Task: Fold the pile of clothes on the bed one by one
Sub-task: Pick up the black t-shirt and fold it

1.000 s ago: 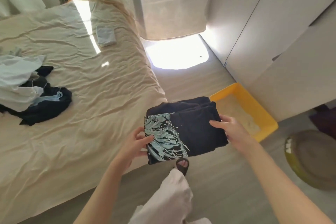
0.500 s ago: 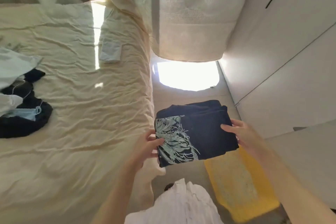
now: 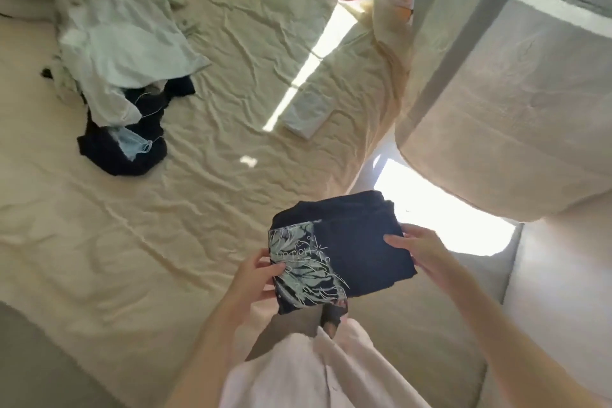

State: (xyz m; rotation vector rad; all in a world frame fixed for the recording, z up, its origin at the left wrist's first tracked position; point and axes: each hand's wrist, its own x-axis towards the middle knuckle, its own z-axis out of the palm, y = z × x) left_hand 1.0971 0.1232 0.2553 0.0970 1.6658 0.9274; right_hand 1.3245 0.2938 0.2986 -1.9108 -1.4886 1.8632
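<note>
Two hands hold one folded dark shirt (image 3: 344, 252) in the air, past the foot corner of the bed (image 3: 205, 242) and above the floor. Left hand (image 3: 256, 276): grip closed on the printed edge, thumb on top, fingers hidden under the cloth. Right hand (image 3: 419, 247): grip closed on the opposite edge, thumb on top, rest of fingers not visible. The shirt is a compact stack of several layers, print side up, roughly level. The pile of unfolded clothes (image 3: 122, 76), white on top of dark, lies well apart on the far left of the bed. One small pale folded piece (image 3: 308, 116) lies near the bed's right edge beside a strip of sunlight. Judgement: folding of this shirt looks done; placing it on the bed comes next. Risks: the hands grip only the two edges, so the middle layers could sag or slide apart if the hands tilt or spread. Setting it down on the wrinkled sheet one-handed could let the top layer flip open. A drop here would land it on the floor, not the bed.
</note>
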